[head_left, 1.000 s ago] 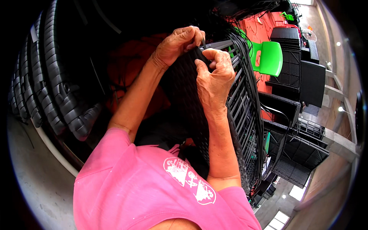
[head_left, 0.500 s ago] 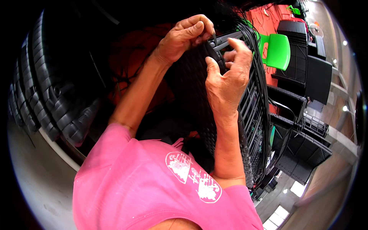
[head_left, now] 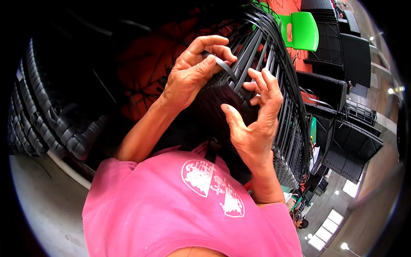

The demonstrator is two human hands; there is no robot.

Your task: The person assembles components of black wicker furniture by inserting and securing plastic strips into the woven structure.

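My left hand (head_left: 187, 76) pinches a flat dark plastic weaving strip (head_left: 224, 65), which catches the light and curves down into the edge of a woven black furniture panel (head_left: 219, 103). Beside that edge is my right hand (head_left: 258, 124), its thumb and fingers spread and nothing gripped in them. Its fingertips are close to the panel's corner; whether they touch it I cannot tell. Dark frame bars (head_left: 250, 48) run away from the corner, and a bundle of long black strips (head_left: 286, 53) hangs along the right side. Most of the panel's face is in deep shadow.
A bright green chair (head_left: 305, 31) stands on the red floor at the far right. Several black woven furniture pieces (head_left: 353, 147) are behind it. At the left is a stack of dark woven items (head_left: 55, 105). Loose strips (head_left: 143, 92) lie scattered on the floor beyond my left forearm.
My left hand has moved down and left, drawing the strip into a visible curve. My right hand has shifted lower, fingers spread wider. The whole view has tilted slightly.
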